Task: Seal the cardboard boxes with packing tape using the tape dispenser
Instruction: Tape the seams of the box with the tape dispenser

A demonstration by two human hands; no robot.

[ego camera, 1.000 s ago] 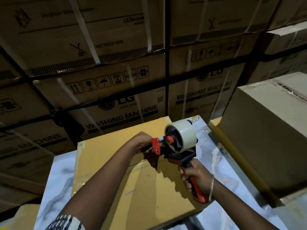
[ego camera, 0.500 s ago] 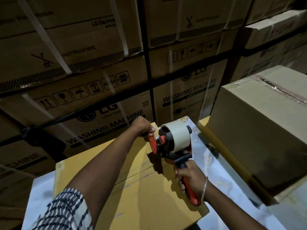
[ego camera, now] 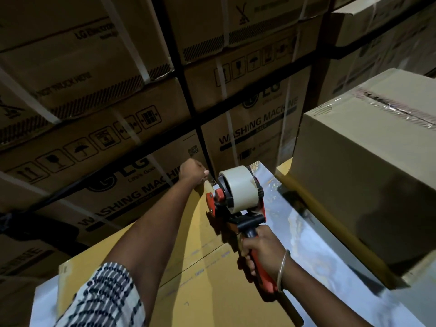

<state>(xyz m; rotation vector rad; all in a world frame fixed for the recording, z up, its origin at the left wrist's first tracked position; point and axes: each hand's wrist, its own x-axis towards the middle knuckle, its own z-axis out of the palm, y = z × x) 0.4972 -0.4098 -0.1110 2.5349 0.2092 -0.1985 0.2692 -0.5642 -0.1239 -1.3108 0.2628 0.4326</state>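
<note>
Stacked cartons [ego camera: 132, 128]: we note a wall of printed washing-machine boxes behind the work; background only.
Sealed box [ego camera: 368, 175]: we see it to the right, on the marbled table top [ego camera: 313, 241]; tape already shows along its top seam; well apart from both hands.
Yellow box [ego camera: 212, 286]: the one in hand, lying flat before us; its centre seam appears to run from our near side away toward the far edge; we see no tape along the seam yet.
Tape dispenser [ego camera: 236, 197]: red and black, roll uppermost; it stands over the far end of the yellow box, handle slanting back toward us.
Right hand [ego camera: 262, 251]: fingers wrapped round the dispenser handle; nearer to us than the roll.
Left hand [ego camera: 192, 172]: at the far edge of the yellow box, just beside the dispenser's nose; fingers curled in, seemingly pinching the tape end down over that edge, though we cannot see the tape tip clearly.
Governing relation: the seam's long axis lies from the left hand back toward us; we judge the right hand must draw the dispenser homeward along it while the left anchors the start.
</note>
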